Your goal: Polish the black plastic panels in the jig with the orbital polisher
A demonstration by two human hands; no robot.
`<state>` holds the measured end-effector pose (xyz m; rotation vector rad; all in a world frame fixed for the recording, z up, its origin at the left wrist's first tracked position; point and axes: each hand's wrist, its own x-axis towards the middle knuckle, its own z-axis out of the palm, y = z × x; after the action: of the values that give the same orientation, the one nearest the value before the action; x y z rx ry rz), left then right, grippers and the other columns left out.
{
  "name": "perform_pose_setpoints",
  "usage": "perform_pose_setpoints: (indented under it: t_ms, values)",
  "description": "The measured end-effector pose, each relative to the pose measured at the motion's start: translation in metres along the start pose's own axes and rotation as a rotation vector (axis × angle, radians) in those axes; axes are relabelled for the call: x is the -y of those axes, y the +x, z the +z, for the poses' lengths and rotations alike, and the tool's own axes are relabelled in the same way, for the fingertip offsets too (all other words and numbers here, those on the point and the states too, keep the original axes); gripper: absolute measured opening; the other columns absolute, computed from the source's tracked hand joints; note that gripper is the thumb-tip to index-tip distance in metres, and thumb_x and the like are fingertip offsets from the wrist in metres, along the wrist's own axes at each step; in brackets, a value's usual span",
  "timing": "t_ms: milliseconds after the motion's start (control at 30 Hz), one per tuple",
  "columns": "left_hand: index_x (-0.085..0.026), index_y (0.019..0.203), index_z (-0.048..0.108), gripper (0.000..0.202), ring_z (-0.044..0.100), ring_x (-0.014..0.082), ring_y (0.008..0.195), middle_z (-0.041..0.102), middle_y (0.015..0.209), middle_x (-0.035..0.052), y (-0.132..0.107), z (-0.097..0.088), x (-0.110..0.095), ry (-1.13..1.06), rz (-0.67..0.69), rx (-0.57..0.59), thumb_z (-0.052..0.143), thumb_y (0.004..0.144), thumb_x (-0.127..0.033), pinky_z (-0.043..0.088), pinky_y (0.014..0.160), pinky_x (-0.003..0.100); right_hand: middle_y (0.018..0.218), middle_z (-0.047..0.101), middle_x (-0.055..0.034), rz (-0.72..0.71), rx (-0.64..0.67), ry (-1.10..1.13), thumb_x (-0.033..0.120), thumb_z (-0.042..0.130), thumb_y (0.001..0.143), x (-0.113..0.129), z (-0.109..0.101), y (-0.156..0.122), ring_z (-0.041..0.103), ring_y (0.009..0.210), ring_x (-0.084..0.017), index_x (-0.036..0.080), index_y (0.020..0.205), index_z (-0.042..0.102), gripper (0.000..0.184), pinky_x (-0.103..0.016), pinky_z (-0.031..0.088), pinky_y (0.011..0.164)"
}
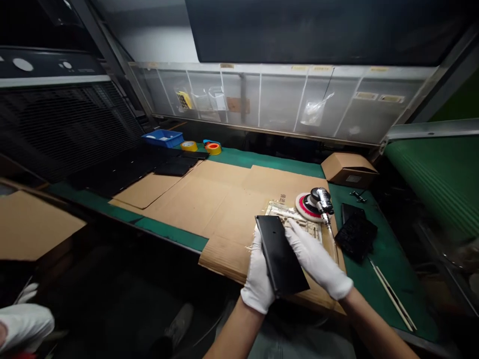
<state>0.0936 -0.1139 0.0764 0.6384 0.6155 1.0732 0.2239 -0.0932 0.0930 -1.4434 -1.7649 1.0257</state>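
Observation:
A long, flat black panel point(281, 257) with a small hole near its far end is held tilted above the front of the workbench. My left hand point(259, 281), in a white glove, grips its left side from beneath, with part of the fingers hidden behind it. Along the right edge lies my gloved right hand point(314, 259), fingers nearly straight and touching the panel. Just beyond my hands, a pale fixture plate with cut-outs point(286, 209) rests on cardboard. An air polisher with a white and red round pad point(312, 205) sits on the plate's far right corner.
Cardboard sheets point(224, 194) cover the green bench. Black panels point(175, 165), a blue bin point(163, 138) and tape rolls point(212, 147) lie at left. At right are a cardboard box point(350, 169), black cloth point(357, 237) and thin sticks point(392, 296). Another person's gloved hand point(26, 321) shows lower left.

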Motion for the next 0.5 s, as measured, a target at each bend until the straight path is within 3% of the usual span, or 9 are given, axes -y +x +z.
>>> perform_pose_setpoints:
  t_ms: [67,100,200,267,367,500]
  values:
    - [-0.023,0.146,0.051,0.076,0.046,0.0342,0.142,0.058,0.144,0.0083,-0.016,0.000,-0.010,-0.087,-0.084,0.064,0.027,0.095,-0.073,0.037,0.120,0.058,0.153,0.049,-0.0044,0.069,-0.030,0.107,0.068,0.040,0.097,-0.005,-0.004,-0.022,0.038,0.147,-0.027,0.028,0.147,0.052,0.065,-0.048,0.031,0.125]
    - [-0.025,0.144,0.054,0.071,0.049,0.0341,0.139,0.060,0.142,0.0071,-0.023,-0.002,-0.013,-0.026,-0.073,0.041,0.027,0.096,-0.070,0.038,0.119,0.059,0.151,0.051,-0.0030,0.086,-0.045,0.149,0.066,0.043,0.097,-0.007,-0.006,-0.032,0.040,0.146,-0.027,0.030,0.144,0.055,0.061,-0.048,0.033,0.124]
    - [-0.026,0.128,0.066,0.059,0.053,0.0342,0.135,0.067,0.129,0.0078,-0.039,-0.006,-0.013,0.272,0.029,-0.126,0.035,0.096,-0.065,0.042,0.118,0.053,0.144,0.059,-0.0028,0.095,-0.090,0.209,0.061,0.056,0.094,-0.010,-0.004,-0.051,0.048,0.139,-0.028,0.031,0.136,0.062,0.052,-0.049,0.036,0.122]
    - [-0.026,0.124,0.067,0.045,0.052,0.0348,0.136,0.067,0.128,0.0088,-0.047,-0.007,-0.009,0.374,0.086,-0.202,0.057,0.090,-0.055,0.041,0.120,0.049,0.140,0.061,-0.0043,0.118,-0.128,0.227,0.058,0.061,0.092,-0.010,0.003,-0.059,0.054,0.133,-0.029,0.031,0.136,0.062,0.052,-0.051,0.038,0.120]
    - [-0.022,0.125,0.064,0.047,0.054,0.0339,0.132,0.064,0.131,0.0106,-0.055,-0.007,-0.008,0.641,0.265,-0.215,0.075,0.079,-0.030,0.040,0.121,0.047,0.138,0.062,-0.0066,0.159,-0.184,0.255,0.057,0.063,0.092,-0.010,0.013,-0.065,0.057,0.129,-0.029,0.027,0.137,0.061,0.054,-0.051,0.039,0.118]
    - [-0.019,0.119,0.064,0.043,0.064,0.0294,0.114,0.067,0.120,0.0113,-0.061,-0.005,-0.015,0.904,0.483,-0.200,0.075,0.078,-0.022,0.050,0.108,0.043,0.138,0.063,-0.0065,0.160,-0.233,0.334,0.056,0.064,0.092,-0.010,0.015,-0.070,0.058,0.128,-0.027,0.027,0.136,0.061,0.053,-0.047,0.041,0.117]
